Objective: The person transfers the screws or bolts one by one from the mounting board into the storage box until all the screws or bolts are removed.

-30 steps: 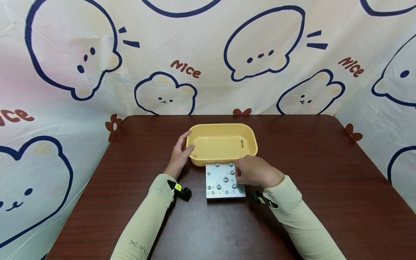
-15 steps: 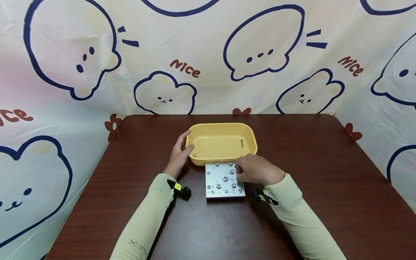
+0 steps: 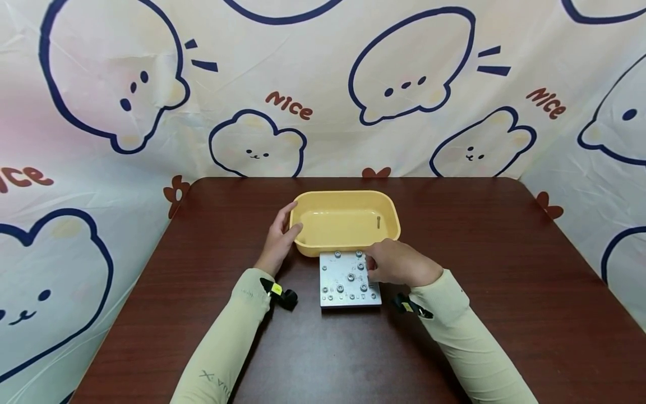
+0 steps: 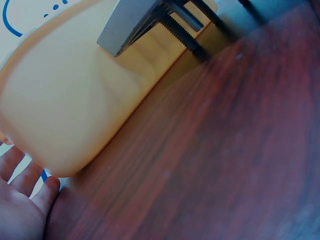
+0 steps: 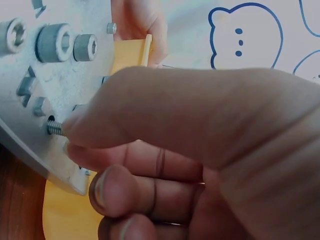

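Observation:
My left hand holds the left end of a yellow plastic tray, thumb at the rim and fingers along its outer side. A silver metal plate stands just in front of the tray, raised above the table. Several socket-head screws of different sizes sit in it. At its right side my right hand pinches a small threaded screw between thumb and index finger, its end at a hole in the plate. The fingertips hide the screw's head. Threaded shanks stick out under the plate in the left wrist view.
One loose screw lies in the right part of the tray. Everything stands on a dark brown wooden table. A printed cloth hangs behind and along both sides. Black wrist cameras are strapped to both sleeves.
The loose screw in the tray has shifted very slightly to the right. Both hands stay almost where they were, the right one still at the plate's right side.

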Demonstrator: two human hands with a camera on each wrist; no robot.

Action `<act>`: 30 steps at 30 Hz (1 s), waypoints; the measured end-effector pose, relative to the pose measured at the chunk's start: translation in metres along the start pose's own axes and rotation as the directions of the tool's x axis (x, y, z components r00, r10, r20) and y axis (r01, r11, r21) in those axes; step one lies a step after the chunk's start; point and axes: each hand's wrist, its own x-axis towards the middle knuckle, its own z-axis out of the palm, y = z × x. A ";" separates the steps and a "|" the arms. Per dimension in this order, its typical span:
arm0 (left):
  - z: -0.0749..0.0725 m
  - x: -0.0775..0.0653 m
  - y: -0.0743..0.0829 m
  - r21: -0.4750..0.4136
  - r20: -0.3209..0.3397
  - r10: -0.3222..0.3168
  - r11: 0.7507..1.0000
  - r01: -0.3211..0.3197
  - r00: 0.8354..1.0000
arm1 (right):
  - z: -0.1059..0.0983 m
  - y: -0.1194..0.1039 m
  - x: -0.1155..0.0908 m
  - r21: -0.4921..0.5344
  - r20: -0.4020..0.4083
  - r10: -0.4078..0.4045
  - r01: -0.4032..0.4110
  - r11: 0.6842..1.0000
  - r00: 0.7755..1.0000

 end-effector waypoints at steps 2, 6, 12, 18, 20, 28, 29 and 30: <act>0.001 -0.003 0.007 0.005 0.004 -0.008 1.000 0.008 1.000 | 0.000 0.000 0.000 0.010 -0.002 -0.005 0.005 1.000 1.000; 0.002 -0.008 0.017 0.015 0.005 -0.009 1.000 0.009 1.000 | -0.002 0.001 0.000 0.016 -0.029 -0.042 0.042 0.999 0.999; 0.000 -0.008 0.017 0.028 0.002 0.000 1.000 0.000 1.000 | -0.006 0.001 -0.001 -0.014 -0.081 -0.102 0.101 0.995 0.991; -0.002 -0.006 0.012 0.004 0.003 0.018 1.000 -0.018 1.000 | -0.008 0.004 0.000 0.015 -0.144 -0.142 0.145 0.989 0.979; -0.003 -0.003 0.007 -0.003 0.002 0.018 1.000 -0.018 1.000 | -0.009 0.005 0.000 0.031 -0.185 -0.158 0.167 0.986 0.970; -0.004 0.001 -0.006 0.021 -0.021 0.024 1.000 -0.024 0.999 | -0.013 0.014 0.006 0.056 -0.393 -0.205 0.246 0.968 0.897; -0.004 0.000 -0.007 0.021 -0.023 0.024 1.000 -0.024 0.999 | -0.013 0.015 0.006 0.069 -0.408 -0.196 0.245 0.967 0.891; -0.003 0.000 -0.007 0.019 -0.024 0.020 1.000 -0.019 1.000 | -0.013 0.017 0.007 0.087 -0.422 -0.189 0.247 0.965 0.887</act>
